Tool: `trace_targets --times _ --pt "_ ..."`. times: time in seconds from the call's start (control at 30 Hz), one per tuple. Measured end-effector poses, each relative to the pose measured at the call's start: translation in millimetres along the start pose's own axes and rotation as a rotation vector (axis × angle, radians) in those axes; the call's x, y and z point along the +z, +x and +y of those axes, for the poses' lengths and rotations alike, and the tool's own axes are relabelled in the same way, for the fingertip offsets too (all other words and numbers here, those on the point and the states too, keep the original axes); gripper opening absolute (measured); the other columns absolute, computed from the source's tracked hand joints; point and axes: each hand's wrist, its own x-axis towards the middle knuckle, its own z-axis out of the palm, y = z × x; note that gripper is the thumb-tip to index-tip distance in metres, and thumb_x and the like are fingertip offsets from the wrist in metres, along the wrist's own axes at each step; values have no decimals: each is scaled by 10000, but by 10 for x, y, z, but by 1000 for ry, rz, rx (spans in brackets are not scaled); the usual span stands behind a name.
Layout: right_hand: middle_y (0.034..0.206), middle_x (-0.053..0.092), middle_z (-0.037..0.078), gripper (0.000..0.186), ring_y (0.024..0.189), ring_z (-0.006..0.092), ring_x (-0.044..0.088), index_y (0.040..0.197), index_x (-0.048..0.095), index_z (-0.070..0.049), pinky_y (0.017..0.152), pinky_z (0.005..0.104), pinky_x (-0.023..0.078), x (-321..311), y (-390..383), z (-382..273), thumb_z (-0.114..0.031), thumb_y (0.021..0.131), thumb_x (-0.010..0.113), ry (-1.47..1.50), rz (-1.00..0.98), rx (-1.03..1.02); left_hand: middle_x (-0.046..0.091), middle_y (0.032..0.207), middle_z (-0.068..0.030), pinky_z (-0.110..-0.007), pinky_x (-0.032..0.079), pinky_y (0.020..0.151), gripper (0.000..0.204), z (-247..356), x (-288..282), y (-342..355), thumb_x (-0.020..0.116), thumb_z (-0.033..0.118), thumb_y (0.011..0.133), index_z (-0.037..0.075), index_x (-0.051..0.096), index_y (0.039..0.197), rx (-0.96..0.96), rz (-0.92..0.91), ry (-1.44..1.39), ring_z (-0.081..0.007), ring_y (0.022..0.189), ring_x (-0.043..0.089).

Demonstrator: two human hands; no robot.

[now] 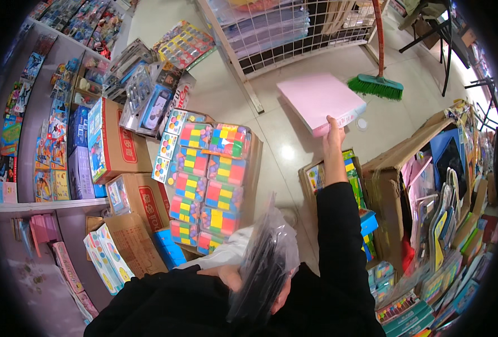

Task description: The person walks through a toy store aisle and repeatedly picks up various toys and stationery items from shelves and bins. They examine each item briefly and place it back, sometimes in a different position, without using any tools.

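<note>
My right arm reaches forward, and my right hand (333,136) grips the near corner of a flat pink box (319,100) with a pale bluish edge, held above the tiled floor. Close to my body, my left hand (231,277) is closed around a clear plastic-wrapped pack (265,261) with dark contents. Parts of that hand show on both sides of the pack; the rest is hidden behind it. A carton of colourful block packs (208,180) stands left of the pink box. Below my right forearm is an open carton (315,178) with green and yellow packages.
Shelves of boxed toys (41,129) line the left side, with brown cartons (121,147) beside them. A white wire rack (271,42) stands ahead, next to a green broom (376,86). A large, crammed open carton (392,182) sits at the right.
</note>
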Motion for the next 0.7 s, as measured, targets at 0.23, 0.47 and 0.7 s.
trace_targets --times 0.23,0.47,0.7 --pt "1253 559 110 569 1141 258 563 1296 475 47 1016 366 445 193 0 -551 64 776 704 65 -10 35 531 1161 -229 -447 468 926 927 -66 -10 23 808 219 748 5 243 1451 -39 -11 30 -318 1077 571" --pt "1217 558 121 458 1136 242 566 1224 488 31 1002 354 483 259 -258 -1446 75 806 671 125 -64 3 526 1190 -228 -469 463 955 926 -161 -10 -71 819 230 745 7 263 1452 -120 -80 66 -333 1114 561" --pt "1107 587 102 501 984 199 615 1242 474 23 865 336 526 104 -783 -1769 24 799 707 -18 -155 -80 521 1220 -226 -491 457 983 926 -257 14 -139 830 241 743 9 282 1453 -193 -130 156 -348 1150 551"
